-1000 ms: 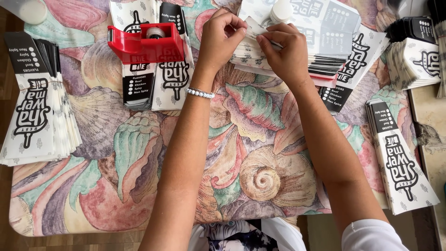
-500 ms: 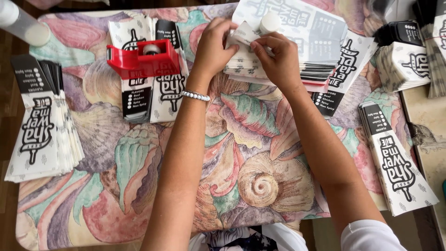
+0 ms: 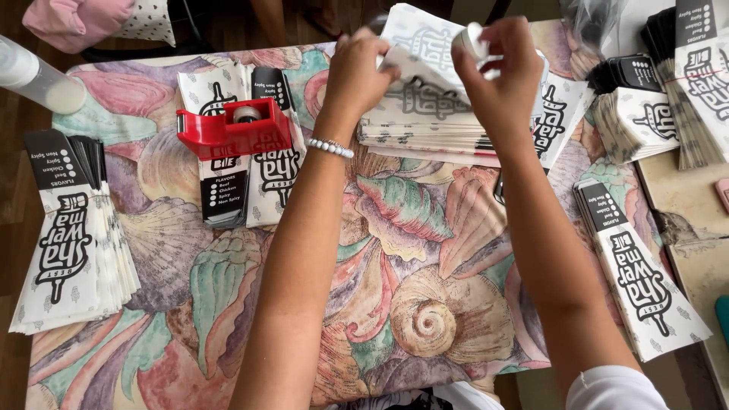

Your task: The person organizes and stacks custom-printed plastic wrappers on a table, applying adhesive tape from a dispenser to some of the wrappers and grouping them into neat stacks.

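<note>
Hands are gripping a white printed paper sleeve (image 3: pixel 425 42): left hand (image 3: pixel 363 72) pinching its edge, right hand (image 3: pixel 497 64) pinching its top (both above the stack of white printed paper sleeves (image 3: pixel 433 129)).

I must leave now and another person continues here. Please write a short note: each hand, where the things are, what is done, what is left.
Left hand: holds the lifted printed paper sheet over the flat stack.
Right hand: pinches a small white piece at the sheet's upper edge.
Red tape dispenser: left of the hands, on folded bags.
Done: finished bag piles at the left and right.
Left: the flat stack is thick.
</note>
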